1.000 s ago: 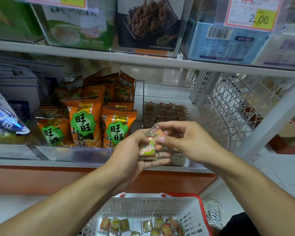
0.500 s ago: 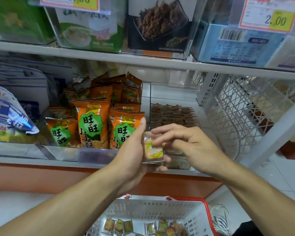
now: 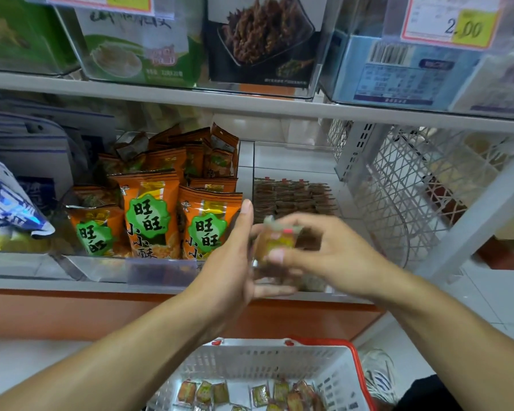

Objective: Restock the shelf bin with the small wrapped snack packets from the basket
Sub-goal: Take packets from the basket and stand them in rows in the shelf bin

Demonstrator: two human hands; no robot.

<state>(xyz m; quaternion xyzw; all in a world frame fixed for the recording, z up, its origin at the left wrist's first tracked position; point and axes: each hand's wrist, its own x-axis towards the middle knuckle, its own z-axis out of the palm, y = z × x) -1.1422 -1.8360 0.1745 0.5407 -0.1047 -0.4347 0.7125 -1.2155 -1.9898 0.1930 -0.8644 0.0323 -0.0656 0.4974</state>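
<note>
Orange snack bags (image 3: 149, 215) at centre left of the frame carry 旺旺 in white on a green splat, with 小小酥 beneath. Price tag (image 3: 450, 20) at upper right, on the clear bin front, reads 2.00 on its yellow patch. Print on the other boxes, tags and the small packets is too blurred to read.

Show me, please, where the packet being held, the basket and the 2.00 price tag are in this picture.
held packet (image 3: 276, 243), head view, on its blurred yellow-green front.
basket (image 3: 264, 355), head view, on its white perforated far wall.
2.00 price tag (image 3: 448, 20), head view, on its white part beside the yellow patch.
</note>
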